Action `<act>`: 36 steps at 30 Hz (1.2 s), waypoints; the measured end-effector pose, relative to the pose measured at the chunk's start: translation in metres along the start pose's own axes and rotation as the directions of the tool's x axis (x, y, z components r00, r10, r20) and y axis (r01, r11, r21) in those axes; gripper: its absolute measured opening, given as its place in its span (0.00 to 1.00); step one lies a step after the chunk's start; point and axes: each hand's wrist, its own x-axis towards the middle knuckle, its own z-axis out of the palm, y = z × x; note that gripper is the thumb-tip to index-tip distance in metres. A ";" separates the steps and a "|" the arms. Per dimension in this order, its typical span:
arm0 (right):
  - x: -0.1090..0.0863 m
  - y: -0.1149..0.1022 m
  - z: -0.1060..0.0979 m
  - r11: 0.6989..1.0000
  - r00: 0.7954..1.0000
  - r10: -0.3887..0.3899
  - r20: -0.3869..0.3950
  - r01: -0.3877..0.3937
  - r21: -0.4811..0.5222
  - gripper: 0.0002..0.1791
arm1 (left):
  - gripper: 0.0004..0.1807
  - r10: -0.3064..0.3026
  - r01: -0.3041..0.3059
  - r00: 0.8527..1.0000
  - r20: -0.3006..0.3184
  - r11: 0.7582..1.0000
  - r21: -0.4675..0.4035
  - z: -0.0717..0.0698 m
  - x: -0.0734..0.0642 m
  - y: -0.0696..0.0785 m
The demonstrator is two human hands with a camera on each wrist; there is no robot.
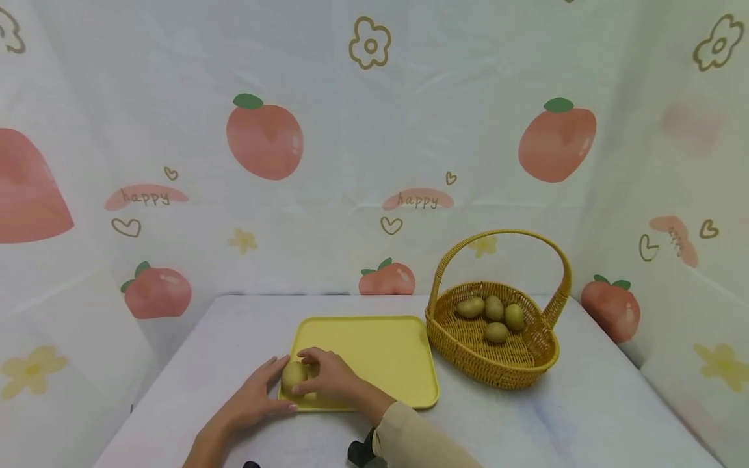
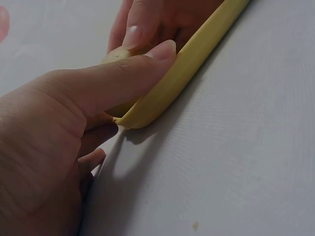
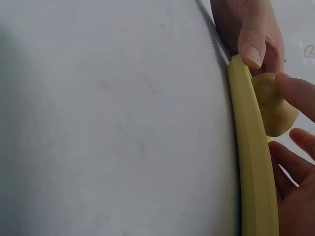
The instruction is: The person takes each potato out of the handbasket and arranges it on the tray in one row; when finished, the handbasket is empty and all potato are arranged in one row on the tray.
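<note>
A yellow-brown potato (image 1: 293,377) is at the near left corner of the yellow tray (image 1: 374,351). My right hand (image 1: 332,376) holds it from the right; in the right wrist view, one fingertip presses the potato (image 3: 273,110) while other fingers are bent close by. On the opposite side, my left hand (image 1: 253,396) curves around the tray corner with its fingers fairly straight. Its thumb (image 2: 133,73) lies along the tray rim (image 2: 172,83) in the left wrist view, partly covering the potato. The right hand hides part of the tray corner.
Right of the tray stands a wicker basket (image 1: 491,370) with a tall arched handle, several potatoes (image 1: 496,333) inside. Everything rests on a white-covered table (image 1: 562,422). A fruit-printed curtain (image 1: 328,234) encloses the back and sides. A black object (image 1: 359,453) shows by the right sleeve.
</note>
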 end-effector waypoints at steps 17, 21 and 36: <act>-0.039 0.012 -0.064 0.984 0.994 -0.106 0.009 0.103 0.142 0.23 | 0.56 0.033 -0.033 0.999 -0.007 0.999 0.008 -0.001 0.002 -0.001; -0.051 0.013 -0.094 0.979 0.989 -0.146 0.007 0.144 0.142 0.20 | 0.57 0.020 -0.020 1.000 -0.003 1.000 0.012 0.000 0.002 -0.001; -0.081 0.027 -0.226 0.978 0.945 -0.203 -0.257 0.183 -0.100 0.07 | 0.56 0.022 -0.022 1.000 0.002 1.000 0.002 0.000 0.001 0.000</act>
